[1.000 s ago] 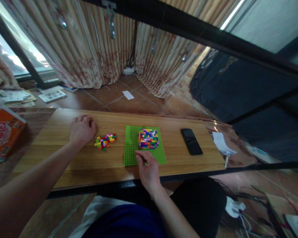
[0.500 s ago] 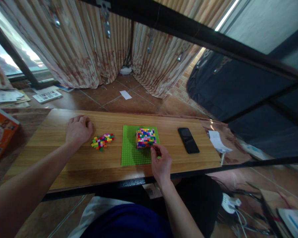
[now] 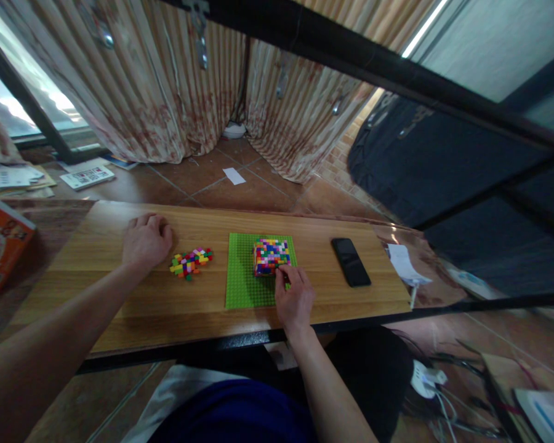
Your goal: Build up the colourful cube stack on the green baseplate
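A multicoloured block of small building bricks (image 3: pixel 271 256) stands on a green studded baseplate (image 3: pixel 240 289). At the block's near right edge, my right hand (image 3: pixel 296 298) has its thumb and forefinger pinched together. Whatever sits between those fingertips is too small to make out. My left hand (image 3: pixel 146 241) rests on the wooden table (image 3: pixel 198 224) at the left, its fingers loosely bent and thumb apart, with nothing visible in it. Just right of that hand lies a loose pile of small bricks (image 3: pixel 190 263) in many colours.
A black phone (image 3: pixel 351 262) lies on the table to the right of the baseplate. Beyond the table's left end is an orange box (image 3: pixel 2 243). White paper (image 3: pixel 404 263) lies past the right end. A dark metal bar (image 3: pixel 351 67) crosses overhead in front of striped curtains (image 3: pixel 166 86).
My right hand has shifted slightly left and away from me along the near edge of the brick block, still pinched. The left hand has stayed in place.
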Demonstrator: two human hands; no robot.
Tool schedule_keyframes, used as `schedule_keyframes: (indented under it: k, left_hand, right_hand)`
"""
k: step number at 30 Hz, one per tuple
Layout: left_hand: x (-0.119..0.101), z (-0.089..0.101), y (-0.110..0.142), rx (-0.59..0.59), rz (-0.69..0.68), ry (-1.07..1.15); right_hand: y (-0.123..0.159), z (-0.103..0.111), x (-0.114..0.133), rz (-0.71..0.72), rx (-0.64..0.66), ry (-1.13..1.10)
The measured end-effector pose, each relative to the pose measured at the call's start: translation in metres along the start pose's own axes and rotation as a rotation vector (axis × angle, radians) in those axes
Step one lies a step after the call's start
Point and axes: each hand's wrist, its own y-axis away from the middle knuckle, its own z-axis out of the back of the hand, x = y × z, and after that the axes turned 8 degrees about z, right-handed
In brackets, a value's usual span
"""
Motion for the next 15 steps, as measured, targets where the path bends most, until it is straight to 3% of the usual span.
schedule_keyframes:
  k: [8,15]
  left_hand:
    - [-0.0002,0.0004,0.0002,0.007,0.0,0.013]
    - [0.0012,-0.0023,-0.0006,-0.007,-0.004,-0.006]
  right_hand:
    - [-0.0031,0.0012,-0.0016,-0.093,-0.051,-0.029]
    - [-0.0084,-0.0005,-0.0066,-0.436,-0.083,-0.22]
